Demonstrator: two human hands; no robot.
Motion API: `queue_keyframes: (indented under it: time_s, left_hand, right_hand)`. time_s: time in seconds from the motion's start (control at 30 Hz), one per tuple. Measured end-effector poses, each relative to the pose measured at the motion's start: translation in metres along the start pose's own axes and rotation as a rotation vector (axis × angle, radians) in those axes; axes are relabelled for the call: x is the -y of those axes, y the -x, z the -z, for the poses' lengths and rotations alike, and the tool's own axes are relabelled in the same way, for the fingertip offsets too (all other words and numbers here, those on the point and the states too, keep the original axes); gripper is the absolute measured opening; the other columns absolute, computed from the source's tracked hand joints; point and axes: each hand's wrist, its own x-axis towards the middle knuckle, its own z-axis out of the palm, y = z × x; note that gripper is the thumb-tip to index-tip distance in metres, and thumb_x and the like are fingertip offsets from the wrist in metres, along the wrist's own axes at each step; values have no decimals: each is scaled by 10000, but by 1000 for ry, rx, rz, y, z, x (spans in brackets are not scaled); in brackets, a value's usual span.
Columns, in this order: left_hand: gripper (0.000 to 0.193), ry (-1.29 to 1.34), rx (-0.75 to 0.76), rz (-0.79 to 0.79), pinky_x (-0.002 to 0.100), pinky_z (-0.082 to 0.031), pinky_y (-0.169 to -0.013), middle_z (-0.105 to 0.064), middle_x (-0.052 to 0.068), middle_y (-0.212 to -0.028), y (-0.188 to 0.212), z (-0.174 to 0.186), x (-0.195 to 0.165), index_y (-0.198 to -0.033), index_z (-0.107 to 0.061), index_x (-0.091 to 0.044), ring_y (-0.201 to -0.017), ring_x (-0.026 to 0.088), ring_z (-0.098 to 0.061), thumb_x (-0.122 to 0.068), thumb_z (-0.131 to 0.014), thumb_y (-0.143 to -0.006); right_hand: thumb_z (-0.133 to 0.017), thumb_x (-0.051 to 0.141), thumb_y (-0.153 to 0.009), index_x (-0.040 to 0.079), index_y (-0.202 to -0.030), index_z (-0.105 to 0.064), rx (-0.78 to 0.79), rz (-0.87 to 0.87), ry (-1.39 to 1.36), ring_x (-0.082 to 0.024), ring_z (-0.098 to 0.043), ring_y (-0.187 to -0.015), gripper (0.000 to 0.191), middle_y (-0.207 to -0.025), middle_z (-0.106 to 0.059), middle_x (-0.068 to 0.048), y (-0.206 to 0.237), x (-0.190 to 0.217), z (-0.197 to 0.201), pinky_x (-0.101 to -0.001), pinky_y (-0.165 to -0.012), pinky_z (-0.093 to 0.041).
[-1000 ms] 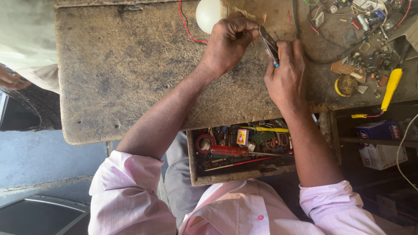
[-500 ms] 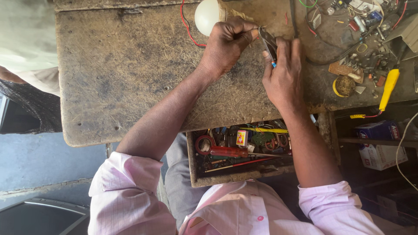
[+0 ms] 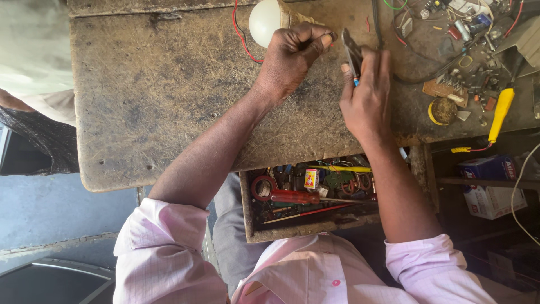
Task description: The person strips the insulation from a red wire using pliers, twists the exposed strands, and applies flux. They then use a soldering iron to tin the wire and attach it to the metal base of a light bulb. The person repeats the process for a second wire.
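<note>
A white light bulb (image 3: 263, 21) with a tan base lies on the worn wooden bench (image 3: 157, 95), red wires (image 3: 241, 35) beside it. My left hand (image 3: 292, 56) is closed around the bulb's base. My right hand (image 3: 367, 93) sits just to the right of it, gripping small dark pliers (image 3: 352, 52) with a blue bit at the handle. The pliers' tip points up toward the bulb's base. My fingers hide where the tool meets the base.
An open drawer (image 3: 250, 225) under the bench holds a red-handled screwdriver (image 3: 295, 196), tape and small parts. Loose electronic parts and wires (image 3: 461, 34) crowd the bench's right end, with a yellow-handled tool (image 3: 500, 107). Boxes (image 3: 489, 183) stand on a shelf at right.
Both hands stay on the bulb and pliers with only small finger shifts. The view has drifted slightly.
</note>
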Motion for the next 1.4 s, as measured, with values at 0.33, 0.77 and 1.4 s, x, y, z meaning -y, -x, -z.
queue_keyframes:
  time_s: [0.33, 0.77, 1.4]
  left_hand:
    - [128, 4, 17, -87, 245, -610, -743, -812, 30, -962, 2, 1, -7, -1111, -788, -69, -835, 63, -694, -94, -728, -1001]
    - [117, -191, 42, -217, 245, -635, -749, -788, 35, -954, 3, 3, -11, -1100, -777, -53, -857, 82, -735, -100, -710, -1018]
    - [107, -276, 91, -285, 271, -625, -723, -748, 76, -943, 2, 4, -18, -1083, -746, 2, -845, 130, -735, -62, -712, -1003]
  right_hand:
    - [-694, 66, -1098, -54, -1443, -474, -8, 37, 35, -351, -604, -1148, 427, -1249, -491, -229, -1, 3, 4, -502, -901, -530]
    - [-786, -47, -884, -57, -1384, -511, 11, 66, 145, -389, -562, -1159, 571, -1201, -488, -229, -1, 10, 11, -542, -930, -491]
    - [-713, -110, -899, -35, -1168, -527, 24, -19, 36, -409, -664, -947, 335, -1098, -530, -235, 1, 9, 8, -517, -756, -527]
